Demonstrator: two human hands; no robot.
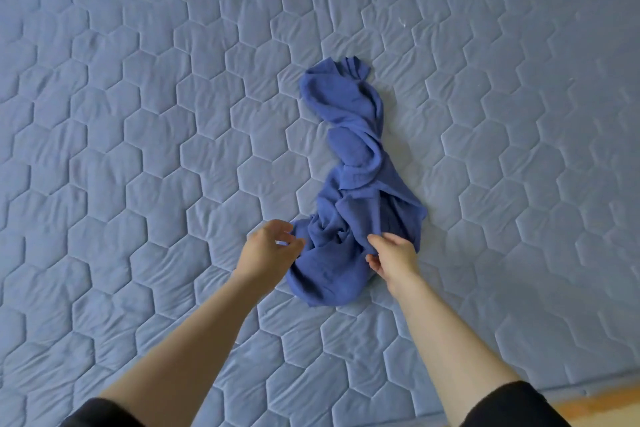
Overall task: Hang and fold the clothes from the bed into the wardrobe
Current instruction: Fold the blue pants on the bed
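The left hand point(270, 248) lies relaxed, fingers loosely spread, at the 8 o'clock edge of the blue garment point(349, 156), gripping nothing. The right hand point(393, 258) pinches a fold at its 5 o'clock side. The garment lies twisted on the quilted bed point(138, 97), running toward 12 o'clock, nothing lying over it. A strip of wooden floor point(602, 402) shows at 5 o'clock.

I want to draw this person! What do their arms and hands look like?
Short black sleeves cover the upper arms: left sleeve, right sleeve. Below them the arms are bare. The left hand and right hand show no gloves, rings or watch.
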